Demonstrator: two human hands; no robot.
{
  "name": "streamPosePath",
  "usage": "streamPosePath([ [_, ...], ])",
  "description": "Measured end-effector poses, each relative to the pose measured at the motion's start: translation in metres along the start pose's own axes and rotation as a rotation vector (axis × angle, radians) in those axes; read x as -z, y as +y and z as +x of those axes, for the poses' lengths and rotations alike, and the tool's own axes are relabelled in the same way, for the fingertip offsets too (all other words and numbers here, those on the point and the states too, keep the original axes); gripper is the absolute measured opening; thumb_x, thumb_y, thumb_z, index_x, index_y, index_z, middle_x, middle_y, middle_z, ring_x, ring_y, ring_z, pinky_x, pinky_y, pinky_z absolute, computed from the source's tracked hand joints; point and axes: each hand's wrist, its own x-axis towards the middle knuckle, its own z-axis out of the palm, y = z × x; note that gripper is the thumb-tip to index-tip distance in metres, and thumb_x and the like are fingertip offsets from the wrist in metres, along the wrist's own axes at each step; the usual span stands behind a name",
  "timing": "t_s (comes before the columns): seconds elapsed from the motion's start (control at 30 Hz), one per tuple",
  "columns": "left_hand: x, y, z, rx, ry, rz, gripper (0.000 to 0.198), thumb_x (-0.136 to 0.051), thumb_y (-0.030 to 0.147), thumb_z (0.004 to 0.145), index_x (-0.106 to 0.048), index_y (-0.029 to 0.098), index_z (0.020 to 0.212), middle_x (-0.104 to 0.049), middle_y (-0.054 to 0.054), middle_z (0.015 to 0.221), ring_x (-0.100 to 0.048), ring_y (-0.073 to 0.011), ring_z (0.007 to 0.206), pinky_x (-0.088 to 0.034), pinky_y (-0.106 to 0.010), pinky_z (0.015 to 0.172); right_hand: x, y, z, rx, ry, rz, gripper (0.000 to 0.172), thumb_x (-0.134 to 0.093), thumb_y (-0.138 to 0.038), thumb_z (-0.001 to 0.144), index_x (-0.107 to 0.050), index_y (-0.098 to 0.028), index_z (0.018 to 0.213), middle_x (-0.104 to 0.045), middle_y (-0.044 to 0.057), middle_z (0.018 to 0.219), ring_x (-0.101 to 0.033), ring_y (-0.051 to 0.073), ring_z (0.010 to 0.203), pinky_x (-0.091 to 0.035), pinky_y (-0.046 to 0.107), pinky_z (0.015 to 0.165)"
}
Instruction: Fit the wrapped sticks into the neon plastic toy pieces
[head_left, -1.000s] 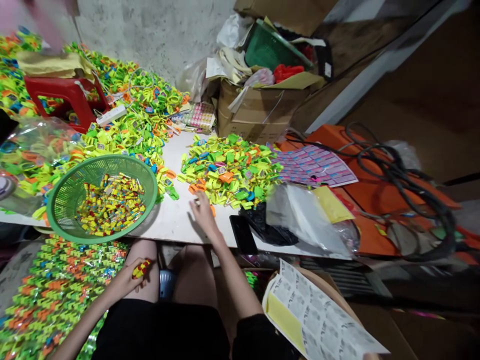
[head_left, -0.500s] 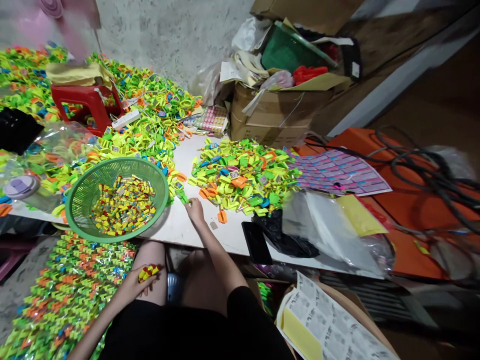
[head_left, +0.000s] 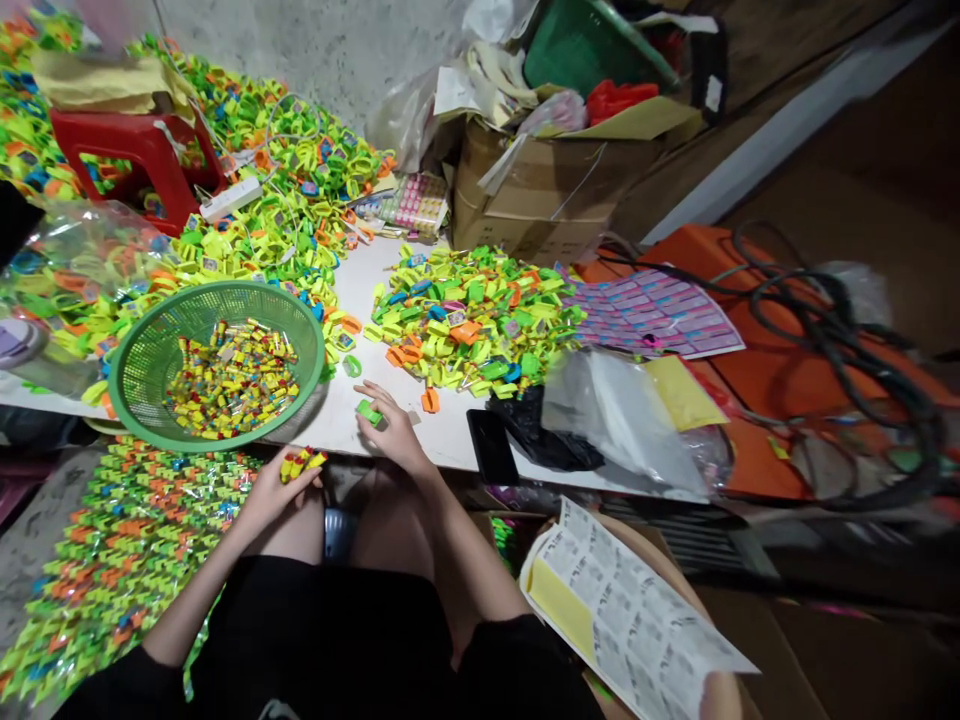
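Note:
My left hand [head_left: 271, 497] is over my lap, closed around several small yellow-and-red pieces [head_left: 301, 463] that look like tiny capsules. At the table's front edge, my right hand [head_left: 393, 432] pinches a small green plastic piece [head_left: 368, 411] between thumb and fingers; its other fingers are extended. A green loop-shaped piece [head_left: 351, 366] lies on the white table [head_left: 341, 420] just beyond that hand. To the left stands a green mesh basket [head_left: 124, 385] with many similar yellow-and-red pieces [head_left: 232, 380] inside. A heap of bright plastic pieces [head_left: 472, 320] lies right of centre.
A black phone [head_left: 493, 447] and plastic bags [head_left: 600, 410] lie at the table's right front. Behind are a cardboard box [head_left: 540, 190] and a red stool [head_left: 127, 150] among more coloured pieces. Bagged rows of pieces [head_left: 112, 560] cover the floor at left.
My right hand has drawn back from beside the heap toward my lap, with the green piece in its fingers. My left hand has risen slightly, still holding the yellow-and-red pieces. The view has shifted.

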Motion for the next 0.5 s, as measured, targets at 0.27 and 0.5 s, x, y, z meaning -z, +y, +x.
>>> streamPosePath([
  [0.27,-0.005,0.027,0.007,-0.063,0.091,0.03,0.035,-0.067,0.048,0.075,-0.058,0.015,0.084,-0.053,0.006,0.05,-0.048,-0.0089,0.044,-0.038,-0.018,0.047,0.004,-0.052,-0.018,-0.045,-0.372,-0.374,0.018,-0.05,-0.038,0.089,-0.052,-0.02,0.09,-0.062,0.002,0.08,-0.058,0.015,0.069,-0.04,0.025,0.064],
  [0.5,0.003,0.027,0.009,-0.128,0.075,0.147,0.032,-0.067,0.045,0.075,-0.063,0.014,0.083,-0.058,0.004,0.061,-0.05,-0.0085,0.048,-0.039,-0.018,0.049,0.006,-0.065,-0.019,0.016,-0.407,-0.514,0.022,-0.051,-0.041,0.089,-0.052,-0.02,0.097,-0.067,0.004,0.083,-0.061,0.016,0.069,-0.033,0.025,0.06],
])
